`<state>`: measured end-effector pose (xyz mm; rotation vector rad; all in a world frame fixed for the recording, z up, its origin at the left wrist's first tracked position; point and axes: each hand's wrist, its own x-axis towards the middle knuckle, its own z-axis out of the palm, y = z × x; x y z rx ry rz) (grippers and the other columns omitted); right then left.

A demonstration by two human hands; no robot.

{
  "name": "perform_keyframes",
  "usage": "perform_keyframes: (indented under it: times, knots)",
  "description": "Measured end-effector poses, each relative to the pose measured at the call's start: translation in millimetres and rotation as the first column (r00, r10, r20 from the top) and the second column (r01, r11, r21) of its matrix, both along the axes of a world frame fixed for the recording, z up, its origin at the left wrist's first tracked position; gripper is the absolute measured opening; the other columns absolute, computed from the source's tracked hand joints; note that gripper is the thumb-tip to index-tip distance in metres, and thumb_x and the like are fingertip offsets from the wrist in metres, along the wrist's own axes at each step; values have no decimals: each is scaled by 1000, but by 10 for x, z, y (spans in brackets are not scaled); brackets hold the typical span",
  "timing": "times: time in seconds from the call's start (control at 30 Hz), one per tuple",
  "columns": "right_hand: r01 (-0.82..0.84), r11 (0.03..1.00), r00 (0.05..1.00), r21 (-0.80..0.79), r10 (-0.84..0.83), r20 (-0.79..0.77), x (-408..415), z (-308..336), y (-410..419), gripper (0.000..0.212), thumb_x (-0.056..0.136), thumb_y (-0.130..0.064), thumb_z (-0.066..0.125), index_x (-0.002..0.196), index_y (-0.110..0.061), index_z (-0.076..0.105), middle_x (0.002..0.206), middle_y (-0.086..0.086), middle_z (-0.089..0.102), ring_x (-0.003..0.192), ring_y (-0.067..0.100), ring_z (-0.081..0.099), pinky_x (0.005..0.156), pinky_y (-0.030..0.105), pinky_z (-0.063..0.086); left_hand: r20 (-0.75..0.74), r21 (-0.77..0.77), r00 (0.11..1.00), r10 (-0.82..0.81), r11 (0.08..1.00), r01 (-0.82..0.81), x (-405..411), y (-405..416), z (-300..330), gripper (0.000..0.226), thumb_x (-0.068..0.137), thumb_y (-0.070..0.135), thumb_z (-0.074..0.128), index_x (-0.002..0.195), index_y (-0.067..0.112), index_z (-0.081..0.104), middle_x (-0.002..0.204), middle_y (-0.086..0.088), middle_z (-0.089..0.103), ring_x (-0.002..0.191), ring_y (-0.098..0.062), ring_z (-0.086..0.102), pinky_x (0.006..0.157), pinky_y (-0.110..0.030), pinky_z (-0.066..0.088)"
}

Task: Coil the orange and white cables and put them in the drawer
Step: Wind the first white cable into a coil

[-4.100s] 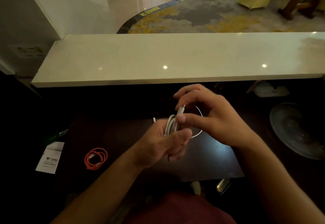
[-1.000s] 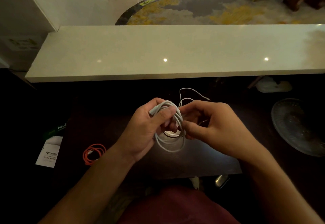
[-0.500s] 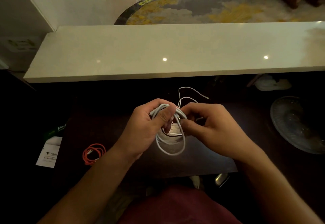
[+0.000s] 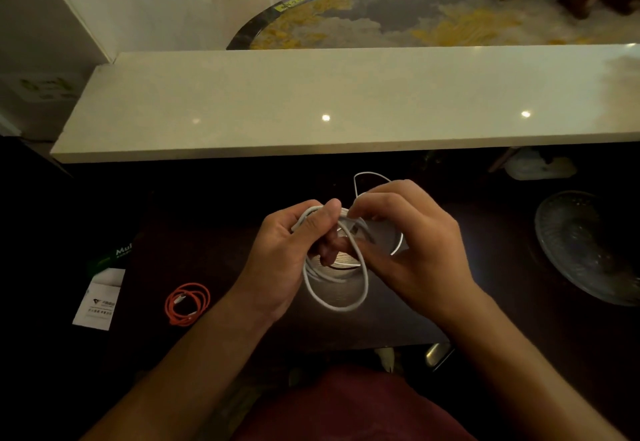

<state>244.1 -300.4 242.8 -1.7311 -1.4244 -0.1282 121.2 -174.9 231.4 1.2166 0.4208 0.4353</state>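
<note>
We see the left hand (image 4: 287,250) held above the dark tabletop (image 4: 221,233), thumb and curled fingers clamped on the top of the white cable (image 4: 341,297), whose loops hang below in a loose coil. The right hand (image 4: 412,250) faces it, fingertips pinching a strand of the same cable; a free loop arcs up behind its knuckles. The orange cable (image 4: 187,304) lies coiled on the tabletop, left of the hands and well apart. Beyond runs a pale stone ledge (image 4: 346,94), then patterned carpet (image 4: 415,18). We count two cables, one glass dish (image 4: 588,246) at right, one white leaflet (image 4: 98,302) at left.
</note>
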Motion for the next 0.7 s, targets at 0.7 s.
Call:
perform_keyframes:
  times: [0.7]
  knots:
    - [17,987,999,-161,-13,30,162,41,66,19,95,-34,68,89,-19,76,80,-10,69,78,8,62,63,34,51,-175,429,984,-31,897,104,-80,150,3,25,85,31,70,106,18,75,91,6,77,80,-3,71,67,-18,53]
